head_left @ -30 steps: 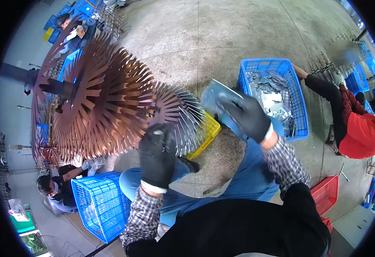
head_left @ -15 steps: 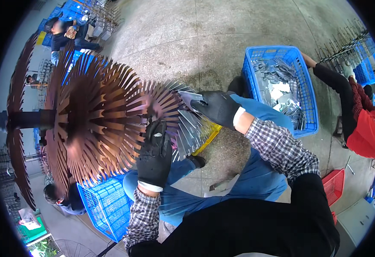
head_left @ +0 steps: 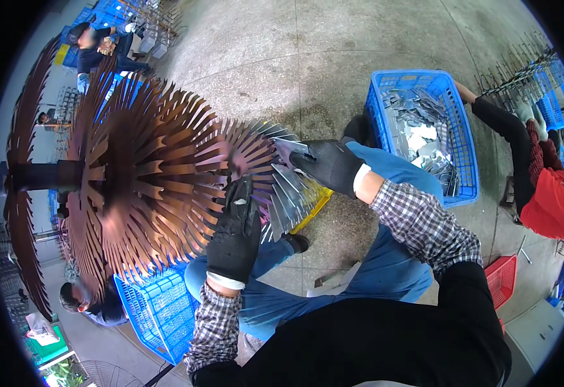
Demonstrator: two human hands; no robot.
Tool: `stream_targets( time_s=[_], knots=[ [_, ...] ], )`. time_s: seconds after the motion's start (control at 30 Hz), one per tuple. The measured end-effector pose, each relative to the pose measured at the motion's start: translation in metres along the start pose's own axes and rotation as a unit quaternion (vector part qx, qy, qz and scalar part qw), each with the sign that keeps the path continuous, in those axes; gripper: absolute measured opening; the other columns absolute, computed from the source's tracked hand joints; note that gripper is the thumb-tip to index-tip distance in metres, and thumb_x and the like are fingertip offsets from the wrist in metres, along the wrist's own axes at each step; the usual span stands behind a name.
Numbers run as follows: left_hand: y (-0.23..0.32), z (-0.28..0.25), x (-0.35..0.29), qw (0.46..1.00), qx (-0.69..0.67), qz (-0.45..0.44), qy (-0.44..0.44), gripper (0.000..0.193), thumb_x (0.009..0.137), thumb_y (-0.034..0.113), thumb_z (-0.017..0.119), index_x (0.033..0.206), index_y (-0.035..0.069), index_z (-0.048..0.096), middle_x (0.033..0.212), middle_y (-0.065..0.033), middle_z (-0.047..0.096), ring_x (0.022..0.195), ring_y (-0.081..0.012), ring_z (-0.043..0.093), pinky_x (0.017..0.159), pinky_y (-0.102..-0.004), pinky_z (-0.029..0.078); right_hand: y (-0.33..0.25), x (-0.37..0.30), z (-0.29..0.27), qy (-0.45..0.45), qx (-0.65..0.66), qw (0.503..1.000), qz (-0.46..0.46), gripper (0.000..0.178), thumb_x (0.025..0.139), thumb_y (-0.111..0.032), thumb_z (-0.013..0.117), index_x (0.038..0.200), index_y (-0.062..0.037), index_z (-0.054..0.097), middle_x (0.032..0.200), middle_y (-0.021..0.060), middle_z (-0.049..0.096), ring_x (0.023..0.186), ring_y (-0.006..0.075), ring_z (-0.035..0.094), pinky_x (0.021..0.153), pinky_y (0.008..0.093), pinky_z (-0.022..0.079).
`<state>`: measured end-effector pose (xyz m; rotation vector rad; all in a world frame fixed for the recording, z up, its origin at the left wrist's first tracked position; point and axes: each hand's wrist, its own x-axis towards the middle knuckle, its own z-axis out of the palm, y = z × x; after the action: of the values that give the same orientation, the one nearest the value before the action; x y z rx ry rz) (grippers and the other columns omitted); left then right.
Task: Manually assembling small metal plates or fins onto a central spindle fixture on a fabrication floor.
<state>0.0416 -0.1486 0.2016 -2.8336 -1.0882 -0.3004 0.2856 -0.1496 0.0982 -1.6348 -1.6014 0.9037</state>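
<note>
A large round rack of brown metal blades [head_left: 159, 174] stands before me on a dark horizontal shaft [head_left: 47, 176]. Thin grey metal plates [head_left: 290, 198] fan out along its right-hand end. My right hand [head_left: 331, 168], in a black glove, pinches a flat grey plate [head_left: 286, 148] against the upper part of this end. Lower down and to the left, my left hand [head_left: 233, 235], also black-gloved, lies at the rack's near side with its fingers closed on the blade edges. Its fingertips are partly lost among the dark blades.
A blue crate [head_left: 470, 151] full of grey plates stands at the right, beside my knee. Another blue crate [head_left: 163, 316] sits at lower left, a yellow bin [head_left: 317, 209] behind the plates, and a red crate [head_left: 501, 280] farther right. Several people work around, one in red [head_left: 549, 203] at right.
The rack has turned or shifted slightly. My left fingers have moved a little up and right with it; my right hand has edged slightly right, still pinching the plate.
</note>
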Motion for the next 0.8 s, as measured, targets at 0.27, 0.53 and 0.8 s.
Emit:
stream_targets(
  time_s=[0.27,0.53,0.8],
  knots=[
    [-0.002,0.000,0.001,1.000,0.000,0.003,-0.006,0.039,0.089,0.004,0.065,0.127,0.005,0.065,0.137,-0.0104,0.063,0.122,-0.0297,0.061,0.100,-0.0418,0.049,-0.004,-0.002,-0.006,-0.027,0.012,0.999,0.034,0.036,0.098,-0.037,0.059,0.100,-0.0031,0.073,0.089,0.0189,0.074,0.075,0.0366,0.070,0.071,0.0440,0.054],
    [-0.002,0.001,-0.001,0.999,-0.027,-0.019,-0.013,0.035,0.089,0.004,0.065,0.124,0.005,0.066,0.138,-0.0103,0.062,0.123,-0.0298,0.060,0.100,-0.0421,0.050,-0.003,-0.001,-0.005,-0.035,0.018,0.999,0.037,0.032,0.098,-0.032,0.063,0.109,-0.0032,0.073,0.092,0.0182,0.075,0.074,0.0281,0.070,0.069,0.0375,0.054],
    [-0.003,0.000,0.001,0.999,0.019,0.023,-0.011,0.033,0.089,0.005,0.066,0.122,0.005,0.067,0.139,-0.0102,0.062,0.123,-0.0302,0.060,0.101,-0.0433,0.050,0.010,-0.002,0.003,-0.008,0.066,0.998,0.000,0.029,0.098,-0.027,0.064,0.112,-0.0033,0.072,0.092,0.0171,0.075,0.075,0.0249,0.069,0.071,0.0358,0.054]
  ],
)
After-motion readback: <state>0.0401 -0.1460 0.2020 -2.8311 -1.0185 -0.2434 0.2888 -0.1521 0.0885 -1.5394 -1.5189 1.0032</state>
